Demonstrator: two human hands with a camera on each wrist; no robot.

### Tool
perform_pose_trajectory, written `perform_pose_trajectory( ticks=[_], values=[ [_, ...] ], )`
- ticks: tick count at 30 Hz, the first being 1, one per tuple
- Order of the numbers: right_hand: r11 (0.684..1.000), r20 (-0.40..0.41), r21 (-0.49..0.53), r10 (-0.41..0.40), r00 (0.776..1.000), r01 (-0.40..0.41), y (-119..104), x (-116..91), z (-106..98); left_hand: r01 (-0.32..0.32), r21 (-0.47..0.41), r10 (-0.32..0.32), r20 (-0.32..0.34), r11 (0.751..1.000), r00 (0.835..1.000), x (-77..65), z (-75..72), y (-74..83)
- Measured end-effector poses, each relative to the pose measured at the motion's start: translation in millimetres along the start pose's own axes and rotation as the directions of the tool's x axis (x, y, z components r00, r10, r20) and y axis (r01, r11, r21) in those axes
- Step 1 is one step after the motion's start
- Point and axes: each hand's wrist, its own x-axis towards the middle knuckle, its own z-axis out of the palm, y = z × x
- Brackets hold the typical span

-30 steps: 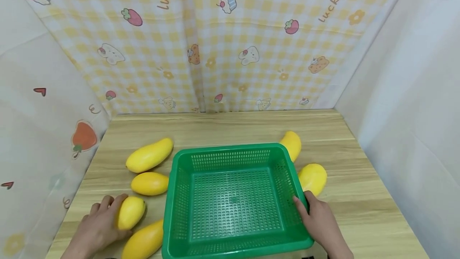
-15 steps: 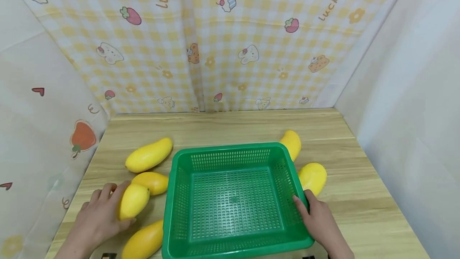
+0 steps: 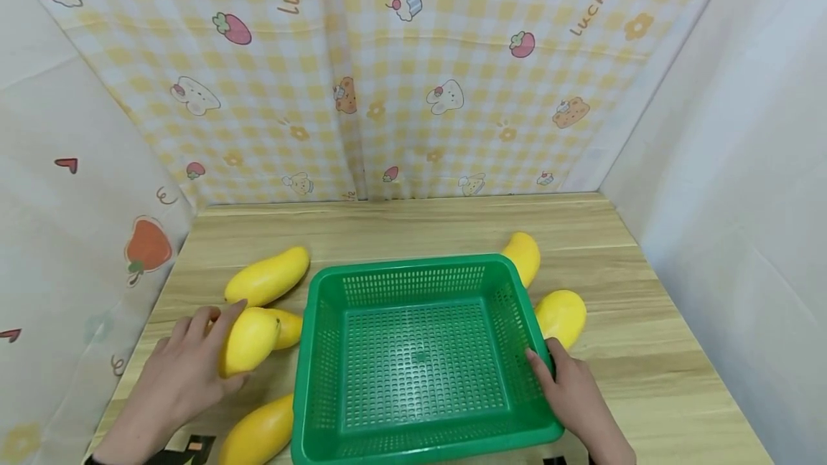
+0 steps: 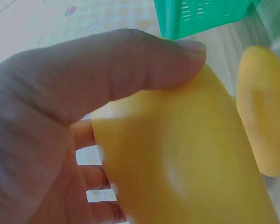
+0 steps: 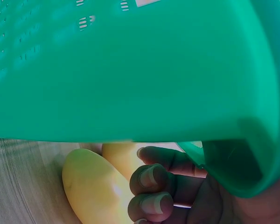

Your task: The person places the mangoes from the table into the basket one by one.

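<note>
In the head view my left hand [image 3: 187, 364] grips a yellow mango [image 3: 250, 339], left of the green basket [image 3: 413, 264]. The left wrist view shows the thumb [image 4: 144, 60] lying over this mango, with fingers on its far side. The held mango partly hides another mango [image 3: 291, 329] behind it. On the right, my right hand [image 3: 575, 393] grips the basket's side rim, thumb on the inside. Its curled fingers [image 5: 154, 186] show below the rim in the right wrist view. Nothing lies in the basket.
More mangoes lie about the basket: one at the back left [image 3: 268, 276], one at the front left [image 3: 258, 429], and two on the right, a far one [image 3: 522, 258] and a nearer one [image 3: 562, 314]. Cloth walls enclose the wooden table [image 3: 646, 364] on three sides.
My left hand has moved the gripped mango away from me and slightly right, so that it now covers part of the mango behind. The right hand and basket have stayed in place.
</note>
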Motion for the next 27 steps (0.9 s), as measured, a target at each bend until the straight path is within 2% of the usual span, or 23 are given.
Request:
perform_pose_trajectory(
  ticks=[6, 13, 17, 27],
  values=[
    [1.0, 0.001, 0.002, -0.003, 1.0, 0.003, -1, 1, 1, -0.05, 0.028, 0.052, -0.042, 0.998, 0.998, 6.1, -4.3, 4.8],
    [1.0, 0.005, 0.013, 0.011, 1.0, -0.011, 0, 0, 1, -0.089, 0.017, 0.09, -0.034, 0.996, 0.995, 14.0, -8.5, 14.4],
    [1.0, 0.005, 0.016, 0.014, 1.0, -0.014, 1, 0, 1, -0.118, 0.016, 0.119, -0.064, 0.993, 0.991, 17.5, -10.1, 20.1],
    [1.0, 0.0, 0.014, 0.008, 1.0, -0.008, 2, 0, 1, -0.169, -0.018, 0.168, -0.052, 0.985, 0.984, 35.8, -16.1, 44.9]
  ],
)
